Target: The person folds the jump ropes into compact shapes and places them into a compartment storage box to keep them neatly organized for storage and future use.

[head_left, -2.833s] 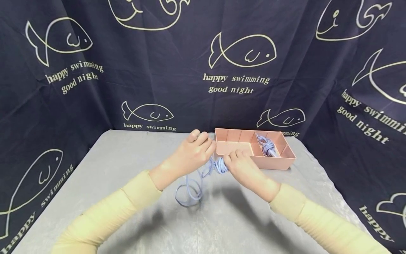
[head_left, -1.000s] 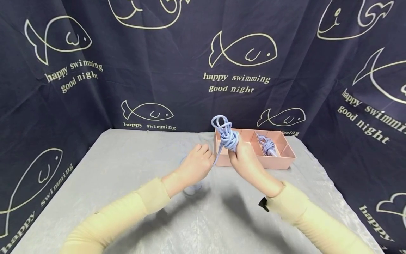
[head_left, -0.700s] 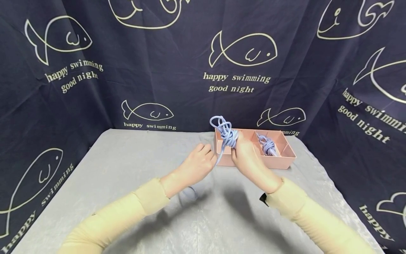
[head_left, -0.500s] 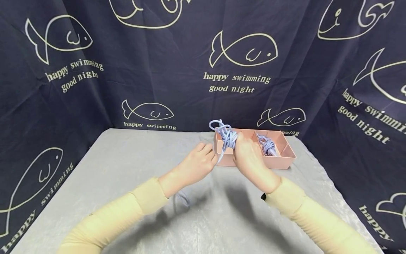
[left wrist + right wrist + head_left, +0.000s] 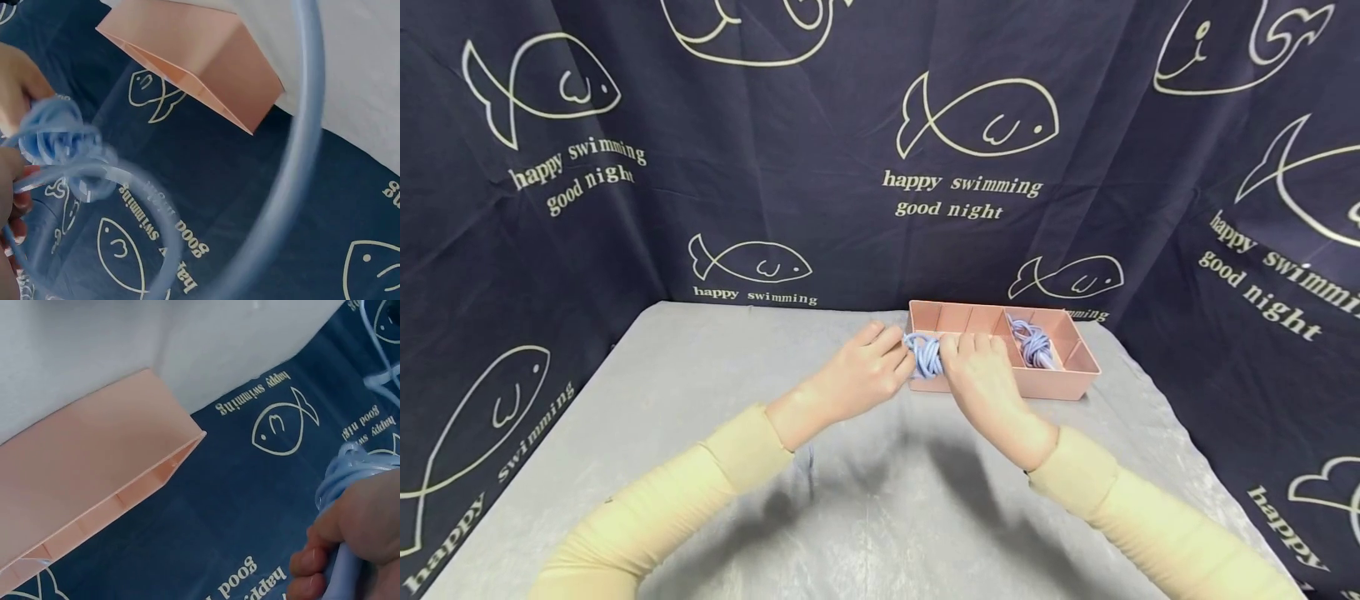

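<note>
A light blue cord wound into a bundle is held in front of the pink box's left part in the head view. My right hand grips the bundle from its right side; the right wrist view shows the fingers curled round a smooth, pale blue, thicker piece below the windings. My left hand pinches the cord close to the bundle's left side. From it, a loose loop swings out in the left wrist view. Some slack cord hangs below my left forearm, partly hidden.
The pink box stands at the table's back right, split by a divider. A second blue cord bundle lies in its right compartment. Behind the grey-covered table hangs a dark blue fish-print curtain.
The bundle has come down and turned from loops-up to lying sideways between the hands. My left hand has risen slightly to meet it. The slack cord has swung left behind my forearm.
</note>
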The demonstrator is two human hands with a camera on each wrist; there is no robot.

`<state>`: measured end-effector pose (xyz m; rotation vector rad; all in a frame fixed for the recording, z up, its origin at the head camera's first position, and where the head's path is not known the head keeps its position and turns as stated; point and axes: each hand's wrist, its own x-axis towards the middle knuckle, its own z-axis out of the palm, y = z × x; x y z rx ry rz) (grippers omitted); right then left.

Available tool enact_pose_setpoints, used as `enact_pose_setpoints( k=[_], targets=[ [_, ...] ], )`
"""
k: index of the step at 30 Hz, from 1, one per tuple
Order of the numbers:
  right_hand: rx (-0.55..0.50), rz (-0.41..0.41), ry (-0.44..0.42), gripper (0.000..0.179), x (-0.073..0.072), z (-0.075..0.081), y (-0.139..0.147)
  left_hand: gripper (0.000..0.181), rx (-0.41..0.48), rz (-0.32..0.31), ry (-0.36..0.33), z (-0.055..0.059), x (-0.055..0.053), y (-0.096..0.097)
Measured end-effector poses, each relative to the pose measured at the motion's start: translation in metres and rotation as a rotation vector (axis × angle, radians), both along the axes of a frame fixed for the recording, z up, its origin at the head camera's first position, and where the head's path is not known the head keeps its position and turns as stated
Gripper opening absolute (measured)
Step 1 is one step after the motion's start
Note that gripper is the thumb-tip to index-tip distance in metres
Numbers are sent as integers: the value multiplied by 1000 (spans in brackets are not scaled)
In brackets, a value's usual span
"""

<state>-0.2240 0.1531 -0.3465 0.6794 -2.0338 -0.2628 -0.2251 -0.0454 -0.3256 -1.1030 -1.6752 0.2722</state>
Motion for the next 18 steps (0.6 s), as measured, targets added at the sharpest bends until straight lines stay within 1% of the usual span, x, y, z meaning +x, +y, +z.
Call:
enact_pose_setpoints(
  k=[3,7,14,18],
  targets=[
    [79,55,-21,17,2,-2,3,21,-11,-1,6,2,-5,-3],
    [173,156,-87,14,4,-6,6,23,-26,30,-5,3,-10,-7],
    [327,339,-187,18,11,-13,4,25,-29,90,-59,3,-18,-9],
    [393,400,-216,16,18,-14,0,23,-12,116,-101,1,-26,-10]
  ],
)
